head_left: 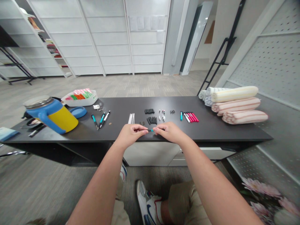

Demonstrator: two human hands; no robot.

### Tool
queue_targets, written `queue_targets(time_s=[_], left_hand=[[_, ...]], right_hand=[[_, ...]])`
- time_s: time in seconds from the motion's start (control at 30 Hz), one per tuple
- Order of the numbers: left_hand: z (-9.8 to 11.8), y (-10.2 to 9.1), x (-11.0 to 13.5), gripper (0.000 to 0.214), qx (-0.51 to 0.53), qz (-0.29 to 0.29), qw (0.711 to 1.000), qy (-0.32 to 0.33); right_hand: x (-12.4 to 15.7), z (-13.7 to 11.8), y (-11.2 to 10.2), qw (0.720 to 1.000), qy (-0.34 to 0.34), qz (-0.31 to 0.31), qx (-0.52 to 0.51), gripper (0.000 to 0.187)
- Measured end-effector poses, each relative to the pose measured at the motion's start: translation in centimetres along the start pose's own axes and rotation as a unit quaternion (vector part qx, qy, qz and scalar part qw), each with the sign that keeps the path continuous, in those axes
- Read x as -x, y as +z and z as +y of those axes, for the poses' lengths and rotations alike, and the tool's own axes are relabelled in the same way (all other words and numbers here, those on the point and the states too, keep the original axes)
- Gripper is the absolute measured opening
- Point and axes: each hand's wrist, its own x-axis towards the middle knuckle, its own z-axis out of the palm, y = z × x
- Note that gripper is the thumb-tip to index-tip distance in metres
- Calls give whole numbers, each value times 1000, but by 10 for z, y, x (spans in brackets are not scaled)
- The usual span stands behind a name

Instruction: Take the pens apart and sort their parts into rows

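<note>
Both my hands meet over the front edge of a dark table (211,131). My left hand (130,132) pinches one end of a thin pen part (150,130) with a teal tip, and my right hand (169,131) pinches the other end. Just beyond my fingers lie pen parts in rows: white refills (131,118), black grip sleeves (152,120), more black pieces (149,111), small metal springs and tips (161,115). To the right lie a teal pen and several red pens (190,117). Three assembled pens (100,120) lie to the left.
A yellow jug with a blue handle and lid (52,115) stands at the table's left, with a white tray of coloured items (81,97) behind it. Rolled striped towels (236,104) are stacked at the right. My legs and shoes (147,203) are below the table edge.
</note>
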Motion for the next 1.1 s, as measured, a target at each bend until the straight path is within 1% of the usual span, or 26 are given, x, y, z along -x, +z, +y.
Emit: queue_targets(time_s=[0.2, 0.3, 0.33, 0.47, 0.53, 0.6, 0.7, 0.87, 1.0, 1.1], left_hand=[[4, 1, -1, 27, 25, 4, 1000, -14], [-1, -3, 0, 29, 64, 8, 997, -29], [-5, -7, 1, 30, 85, 21, 995, -37], [-28, -30, 11, 36, 181, 126, 973, -67], [-36, -39, 17, 38, 222, 148, 961, -67], [-37, -42, 20, 40, 245, 150, 956, -64], [-31, -37, 18, 46, 257, 140, 954, -57], [-22, -21, 4, 55, 279, 109, 954, -33], [-24, -12, -1, 48, 293, 119, 949, -2], [-23, -10, 0, 41, 317, 128, 940, 4]], right_hand=[[-1, 0, 1, 1000, 1, 1, -1, 46], [1, 4, -2, 1000, 6, 7, -13, 48], [2, 6, -4, 1000, 14, 18, -22, 50], [9, 16, -11, 994, 54, 68, -68, 55], [11, 19, -13, 993, 54, 68, -76, 55], [11, 20, -12, 993, 51, 70, -76, 54], [11, 18, -10, 991, 56, 87, -82, 56], [10, 16, -8, 989, 68, 96, -93, 57], [10, 15, -7, 985, 77, 100, -115, 56], [10, 15, -7, 984, 81, 103, -122, 55]])
